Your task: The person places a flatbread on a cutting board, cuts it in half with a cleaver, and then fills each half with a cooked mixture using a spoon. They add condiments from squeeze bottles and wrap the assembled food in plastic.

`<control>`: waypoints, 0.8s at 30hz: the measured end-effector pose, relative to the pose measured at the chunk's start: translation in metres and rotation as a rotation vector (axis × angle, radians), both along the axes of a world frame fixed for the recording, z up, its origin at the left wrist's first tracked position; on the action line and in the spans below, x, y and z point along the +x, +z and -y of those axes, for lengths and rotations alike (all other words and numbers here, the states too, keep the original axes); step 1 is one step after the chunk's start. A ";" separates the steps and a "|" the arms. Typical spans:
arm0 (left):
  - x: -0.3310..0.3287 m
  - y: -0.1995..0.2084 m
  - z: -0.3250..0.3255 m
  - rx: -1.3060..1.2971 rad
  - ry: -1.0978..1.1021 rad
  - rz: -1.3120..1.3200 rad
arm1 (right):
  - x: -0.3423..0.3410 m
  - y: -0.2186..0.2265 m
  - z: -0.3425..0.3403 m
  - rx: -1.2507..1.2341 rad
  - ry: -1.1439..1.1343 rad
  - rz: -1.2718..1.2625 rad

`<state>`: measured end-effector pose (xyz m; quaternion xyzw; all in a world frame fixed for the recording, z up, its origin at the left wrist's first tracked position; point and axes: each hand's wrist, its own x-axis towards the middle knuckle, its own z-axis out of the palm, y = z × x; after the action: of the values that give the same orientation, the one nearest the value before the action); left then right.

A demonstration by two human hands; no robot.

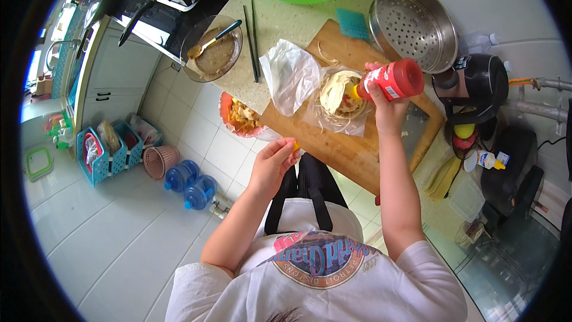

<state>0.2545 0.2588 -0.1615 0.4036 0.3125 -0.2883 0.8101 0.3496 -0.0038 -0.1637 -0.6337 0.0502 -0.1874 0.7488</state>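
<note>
My right hand [387,106] is wrapped round a red squeeze bottle [404,77], probably ketchup. The bottle lies tilted on its side, its yellow nozzle [356,92] pointing at a pale folded flatbread [339,90]. Red sauce and thin shreds show at the flatbread's open edge. Under the flatbread is a clear plastic sheet [357,126] on a wooden cutting board [316,149]. Nearer to my body, my left hand [271,166] pinches a small yellow cap [296,145], off the counter's edge. A crumpled white plastic bag [290,74] lies left of the flatbread.
Left of the bag are dark chopsticks [252,42] and a glass bowl [202,67] with brown paste and a spoon [220,37]. A pink bin [238,119] of scraps stands below the counter edge. A steamer pot [414,24] and black kettle [476,83] stand on the right.
</note>
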 end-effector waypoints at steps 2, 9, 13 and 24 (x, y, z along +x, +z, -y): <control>0.000 0.001 -0.001 0.016 0.002 -0.004 | 0.004 -0.002 0.002 -0.012 -0.020 0.000; -0.005 -0.003 -0.003 0.027 0.019 -0.023 | 0.012 0.003 0.003 -0.035 -0.048 0.001; -0.003 0.000 -0.003 0.024 0.024 -0.025 | -0.001 0.006 -0.001 -0.011 -0.053 -0.052; -0.002 -0.001 -0.007 0.038 0.034 -0.017 | -0.015 0.001 0.002 -0.066 -0.053 -0.072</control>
<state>0.2530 0.2653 -0.1627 0.4111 0.3318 -0.2721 0.8043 0.3347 -0.0054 -0.1630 -0.6629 0.0876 -0.1860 0.7200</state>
